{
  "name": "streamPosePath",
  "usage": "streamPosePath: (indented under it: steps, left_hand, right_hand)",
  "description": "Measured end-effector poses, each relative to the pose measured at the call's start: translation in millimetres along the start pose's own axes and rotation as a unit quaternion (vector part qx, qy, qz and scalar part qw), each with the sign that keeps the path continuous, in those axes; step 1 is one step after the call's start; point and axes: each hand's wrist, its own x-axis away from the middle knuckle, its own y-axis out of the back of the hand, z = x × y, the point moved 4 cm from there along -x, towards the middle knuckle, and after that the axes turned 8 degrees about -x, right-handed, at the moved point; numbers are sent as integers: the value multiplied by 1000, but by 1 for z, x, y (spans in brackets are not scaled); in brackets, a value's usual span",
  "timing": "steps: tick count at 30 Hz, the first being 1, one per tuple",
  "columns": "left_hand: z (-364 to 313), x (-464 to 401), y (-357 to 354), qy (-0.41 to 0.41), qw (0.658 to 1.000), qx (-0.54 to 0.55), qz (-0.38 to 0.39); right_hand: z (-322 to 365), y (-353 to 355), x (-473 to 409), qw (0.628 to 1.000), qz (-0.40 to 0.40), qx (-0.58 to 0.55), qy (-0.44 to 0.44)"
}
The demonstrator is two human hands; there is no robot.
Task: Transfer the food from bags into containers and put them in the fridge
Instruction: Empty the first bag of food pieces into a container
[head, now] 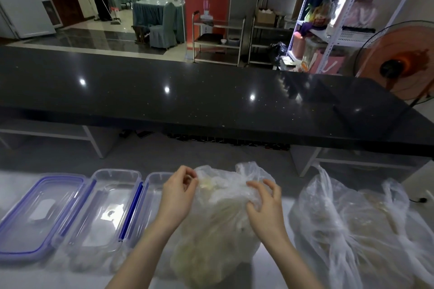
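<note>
1. On my feed the middle bag (218,225) stands upright on the pale worktop (277,272) right in front of me, its long axis running from the near edge up toward the dark counter (211,91), mouth pointing away and up.
2. It is a clear plastic bag, bulging with pale yellowish food; I cannot tell what the food is through the crumpled film.
3. My left hand (177,191) sits at the bag's upper left, fingers curled, fingertips pinching the plastic near the mouth.
4. My right hand (264,204) is on the bag's upper right, fingers bent and spread, clawing into the film; it grips the plastic loosely.
5. A loose handle of the bag sticks up between and behind the two hands.
6. A second bag (359,225) lies to the right, slumped lower, its handles splayed toward the far side; it holds similar pale food.
7. Left of my hands, a clear container (110,206) stands open with nothing in it that I can see but a small label on its base.
8. Another clear container (155,185) is just beside it, partly hidden by my left forearm; its contents I cannot make out.
9. Farthest left lies a lid (40,213) with a blue seal rim, flat on the worktop.
10. All three lie side by side, long axes pointing away from me.
</note>
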Motion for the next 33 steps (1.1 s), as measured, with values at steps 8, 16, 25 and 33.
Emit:
streamPosePath:
  steps: [8,16,25,33]
  left_hand:
    - [-27,-3,-8,-20,996,61,56]
    - [0,-6,17,5,1000,7,-23]
    - [-3,-3,12,-60,987,-144,-37]
    - [-8,-4,-2,-167,972,-163,-3]
  right_hand:
    - [39,-38,11,984,151,57,72]
    - [5,-24,-5,976,50,196,84]
    - [-4,8,-15,961,-77,260,47]
    - [5,14,-16,962,-104,235,94]
